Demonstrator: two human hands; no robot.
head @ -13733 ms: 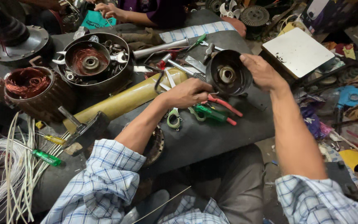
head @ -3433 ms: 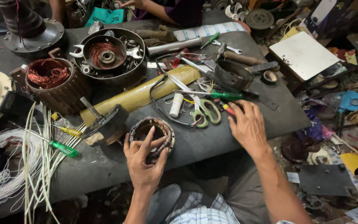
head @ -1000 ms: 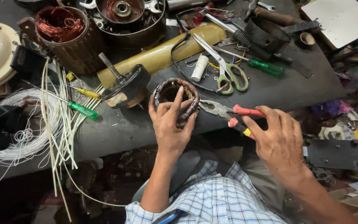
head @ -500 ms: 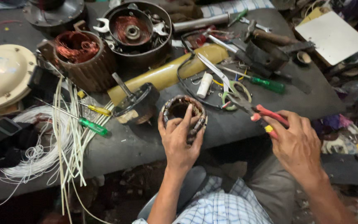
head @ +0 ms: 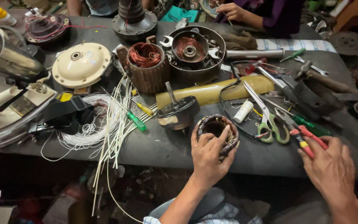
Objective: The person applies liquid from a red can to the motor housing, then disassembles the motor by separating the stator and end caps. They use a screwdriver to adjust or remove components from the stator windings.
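Observation:
My left hand (head: 209, 155) grips a small ring-shaped motor stator (head: 218, 128) with dark copper windings, held at the near edge of the grey workbench (head: 166, 143). My right hand (head: 330, 170) holds red-handled pliers (head: 303, 135) by the handles, jaws pointing up and left toward green-handled scissors (head: 272, 124). A white cylinder (head: 243, 111) lies between the stator and the scissors.
Bundles of white wire (head: 104, 124), a green screwdriver (head: 136, 121), a rotor with shaft (head: 178, 113), a yellow tube (head: 214, 92), wound stators (head: 148, 66), a cream fan cover (head: 81, 64) and a hammer (head: 311, 89) crowd the bench. Another person's hand (head: 231, 10) works at the far edge.
My left hand has kept the small stator and brought it near the bench edge. My right hand picked up the red-handled pliers and moved right with them.

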